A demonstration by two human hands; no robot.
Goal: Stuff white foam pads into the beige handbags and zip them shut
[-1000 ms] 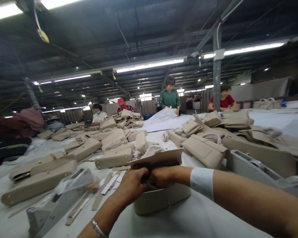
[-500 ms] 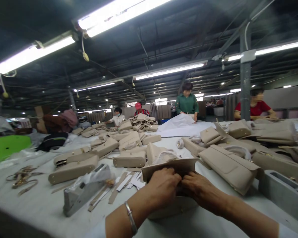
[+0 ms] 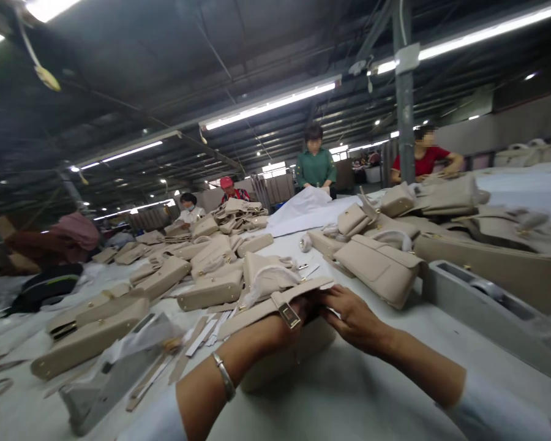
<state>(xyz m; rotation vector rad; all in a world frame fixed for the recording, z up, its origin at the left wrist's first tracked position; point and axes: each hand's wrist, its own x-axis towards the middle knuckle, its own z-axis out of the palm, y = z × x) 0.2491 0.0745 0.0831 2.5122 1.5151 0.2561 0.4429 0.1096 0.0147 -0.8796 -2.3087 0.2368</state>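
Note:
A beige handbag stands on the white table right in front of me. Its flap is lifted, and the metal clasp on it faces the camera. My left hand is curled under the flap beside the clasp. My right hand pinches the flap's right end, fingers closed on its edge. A silver bracelet sits on my left wrist.
Many more beige bags lie in piles over the table. A grey tape dispenser stands at the left, another grey dispenser at the right. Loose strips lie between. Several people work at the far side.
The flap has been turned up, so its metal clasp now shows. My hands have moved apart along the flap. The camera has swung back to the right.

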